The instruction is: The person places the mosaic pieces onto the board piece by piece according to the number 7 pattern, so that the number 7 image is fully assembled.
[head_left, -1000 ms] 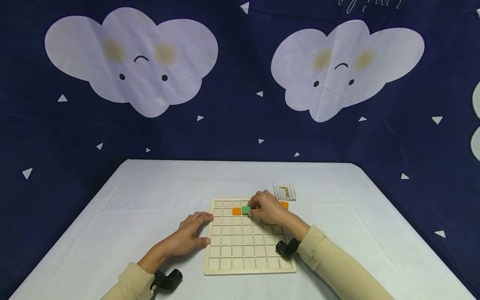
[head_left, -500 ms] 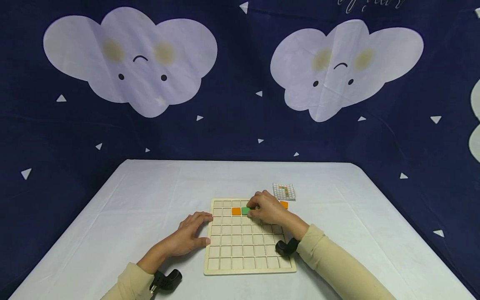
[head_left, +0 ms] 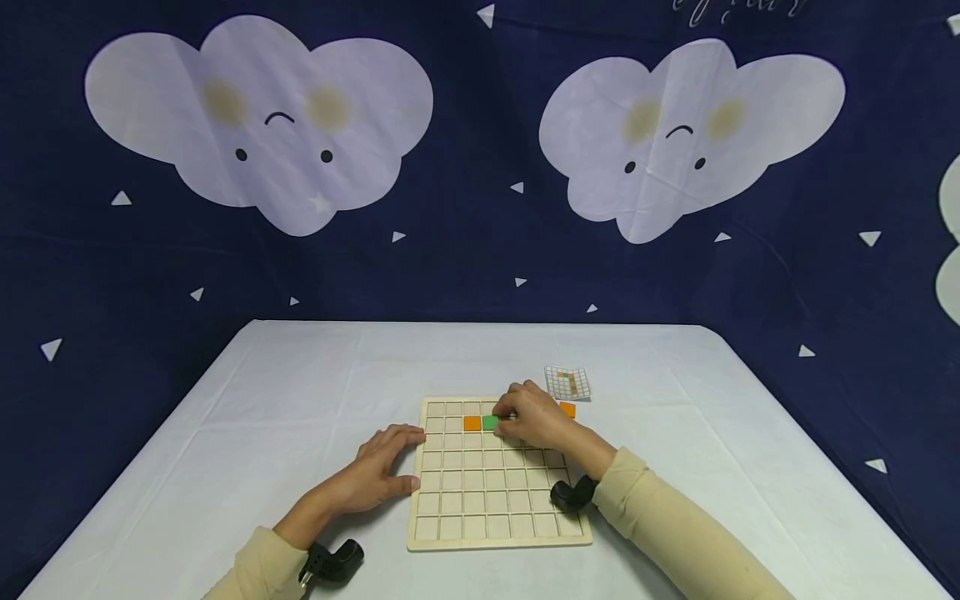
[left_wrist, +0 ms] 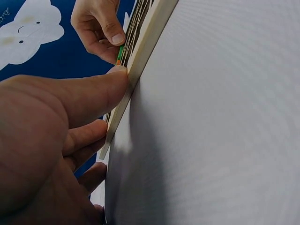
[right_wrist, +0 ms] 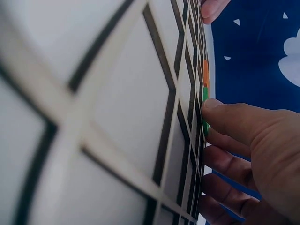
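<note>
A light wooden grid board [head_left: 474, 503] lies on the white tabletop. In its second row from the far edge, an orange square tile [head_left: 472, 423] sits in a cell. Just right of it is a green square tile [head_left: 490, 423], partly covered by my right hand [head_left: 536, 415]. Thumb and index finger pinch the green tile, as the right wrist view shows, where the orange tile [right_wrist: 206, 72] adjoins it. My left hand [head_left: 372, 473] rests along the board's left edge, fingers spread, thumb [left_wrist: 101, 91] touching the rim.
Another orange tile [head_left: 568, 409] lies at the board's far right corner, partly behind my right hand. Beyond it is a small card [head_left: 567, 384] printed with a coloured grid pattern. Black wrist devices [head_left: 337, 562] hang below both wrists. A dark blue cloth with clouds hangs behind the table.
The green tile has settled slightly lower, now level with the orange tile beside it. Both hands have stayed almost still.
</note>
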Motion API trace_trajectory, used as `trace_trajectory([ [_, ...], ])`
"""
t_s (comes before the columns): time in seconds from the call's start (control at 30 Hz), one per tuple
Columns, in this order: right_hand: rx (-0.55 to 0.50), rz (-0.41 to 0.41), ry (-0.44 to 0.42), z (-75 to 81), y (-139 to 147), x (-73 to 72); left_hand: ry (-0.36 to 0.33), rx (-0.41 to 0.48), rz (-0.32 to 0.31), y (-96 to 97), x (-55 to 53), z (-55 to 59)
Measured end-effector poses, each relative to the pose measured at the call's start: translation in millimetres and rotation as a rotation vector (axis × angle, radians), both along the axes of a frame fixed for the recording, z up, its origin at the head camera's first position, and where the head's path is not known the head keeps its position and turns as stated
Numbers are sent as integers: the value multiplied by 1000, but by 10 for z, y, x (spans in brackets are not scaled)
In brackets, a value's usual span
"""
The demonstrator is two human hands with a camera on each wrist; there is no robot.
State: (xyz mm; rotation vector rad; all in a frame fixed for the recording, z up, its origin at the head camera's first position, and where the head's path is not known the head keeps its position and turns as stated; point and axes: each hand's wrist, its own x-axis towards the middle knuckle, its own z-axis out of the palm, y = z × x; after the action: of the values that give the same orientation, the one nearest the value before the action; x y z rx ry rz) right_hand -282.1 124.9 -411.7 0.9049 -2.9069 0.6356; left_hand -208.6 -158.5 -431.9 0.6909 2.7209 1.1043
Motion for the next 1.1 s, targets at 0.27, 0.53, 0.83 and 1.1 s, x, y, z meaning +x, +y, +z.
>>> trace_trajectory([
  [0.27,-2,6,10,0,-4,8,-5,2,2,-2,5,3],
  [0.53,-27,-6,-11,9,4,18,-3,-7,4,4,-2,0],
  [0.83,-76,-48,-33,102,36,83,-4,-11,21,15,-7,2],
  [1.1,-117,-55,-47,198,99,154,2,-14,8,5,-2,6],
])
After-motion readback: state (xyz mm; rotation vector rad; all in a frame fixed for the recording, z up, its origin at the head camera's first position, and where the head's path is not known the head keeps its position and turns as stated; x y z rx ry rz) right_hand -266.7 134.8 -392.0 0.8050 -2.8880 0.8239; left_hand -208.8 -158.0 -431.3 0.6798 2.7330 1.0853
